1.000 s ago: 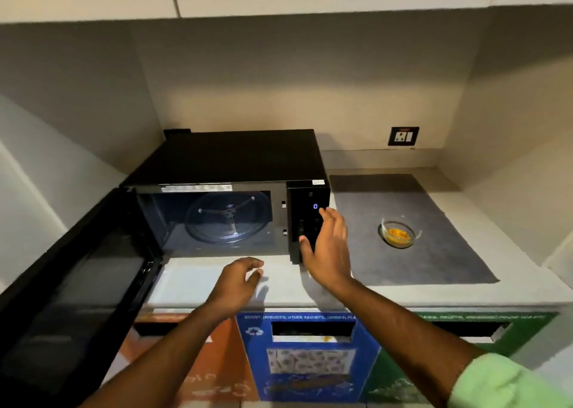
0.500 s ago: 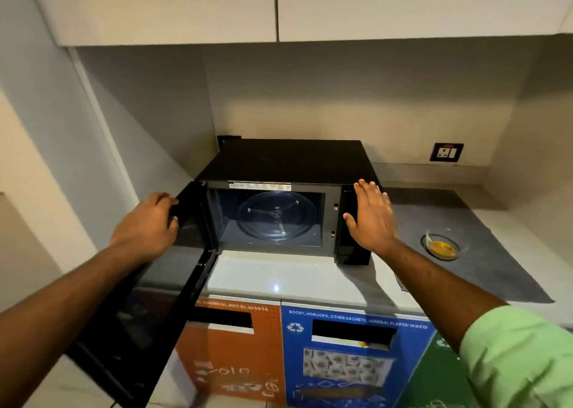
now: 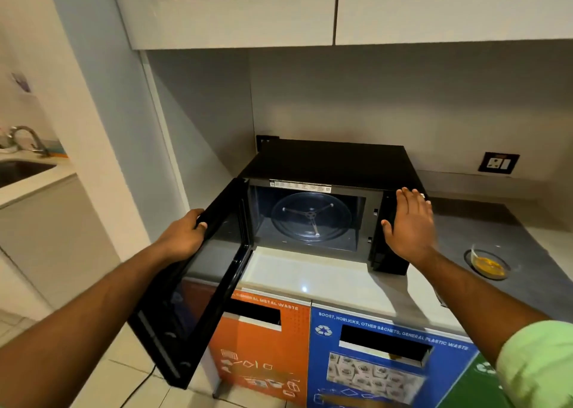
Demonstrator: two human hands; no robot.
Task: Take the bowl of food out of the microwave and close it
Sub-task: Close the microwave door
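A black microwave (image 3: 335,159) stands on the counter with its door (image 3: 198,283) swung out to the left. Inside, only the glass turntable (image 3: 311,216) shows. My left hand (image 3: 183,237) grips the outer top edge of the door. My right hand (image 3: 409,221) lies flat, fingers apart, against the control panel at the microwave's right front. A small glass bowl (image 3: 488,263) of yellow food rests on the grey mat (image 3: 483,230), to the right of the microwave.
White upper cabinets (image 3: 279,7) hang overhead. Orange (image 3: 263,345) and blue (image 3: 381,361) recycling bins sit below the counter. A wall socket (image 3: 498,163) is at the back right. A sink with a tap (image 3: 24,140) lies far left.
My left hand went from the counter front to the door's edge and took hold of it; the door has swung partway inward. My right hand stays on the control panel. The view shifted left.
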